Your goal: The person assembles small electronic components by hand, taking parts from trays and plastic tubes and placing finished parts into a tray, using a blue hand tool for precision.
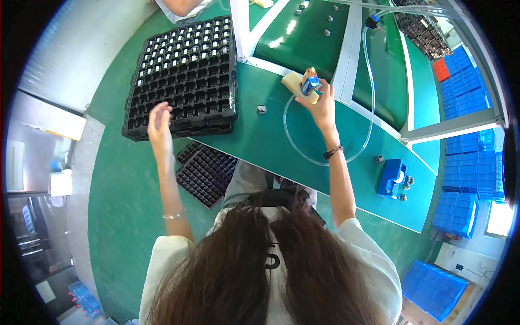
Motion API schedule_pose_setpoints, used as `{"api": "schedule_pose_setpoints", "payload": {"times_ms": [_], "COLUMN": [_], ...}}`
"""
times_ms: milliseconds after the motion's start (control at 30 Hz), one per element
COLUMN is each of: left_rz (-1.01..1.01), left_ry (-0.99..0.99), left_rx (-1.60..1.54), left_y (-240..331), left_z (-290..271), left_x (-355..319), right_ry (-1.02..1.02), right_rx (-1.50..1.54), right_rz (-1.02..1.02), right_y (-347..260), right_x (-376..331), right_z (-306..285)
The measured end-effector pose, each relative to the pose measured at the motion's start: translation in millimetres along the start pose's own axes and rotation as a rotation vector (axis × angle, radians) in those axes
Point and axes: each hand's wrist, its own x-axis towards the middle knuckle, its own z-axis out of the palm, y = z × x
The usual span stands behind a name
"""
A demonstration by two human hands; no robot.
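My left hand [160, 120] hovers by the near left edge of a black tray [181, 120], its fingers stretched out with nothing visible in them. Rows of small white-and-metal parts [172, 47] fill the tray's far pockets. Over the green table my right hand [323, 108] has its thumb and fingers around a blue piece with a copper-coloured top [310, 82]; its exact kind I cannot make out. Just under that hand lies a pale yellow block [292, 81]. One small metal part [261, 109] rests on the table between my hands.
A clear hose [288, 135] loops over the table and rises to a blue-black fitting [372, 21]. At the right, a small blue box [388, 179] has several metal parts around it. Behind white frame posts is a green conveyor belt [303, 32]. More black trays [208, 176] lie below the table.
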Motion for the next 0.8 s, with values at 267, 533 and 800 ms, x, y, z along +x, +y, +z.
{"api": "schedule_pose_setpoints", "payload": {"times_ms": [267, 533, 800], "left_rz": [0.428, 0.430, 0.297], "left_ry": [0.304, 0.128, 0.039], "left_rx": [1.058, 1.164, 1.084], "left_y": [-38.7, -87.9, -65.6], "left_z": [-37.4, -80.0, -72.0], "left_x": [127.6, 198.2, 200.3], "right_ry": [0.119, 0.130, 0.045], "right_rx": [-0.025, 0.032, 0.041], "right_rz": [-0.020, -0.036, 0.019], "right_y": [-1.8, 3.1, -8.3], "right_x": [19.2, 24.6, 27.8], "right_z": [17.0, 28.6, 21.3]}}
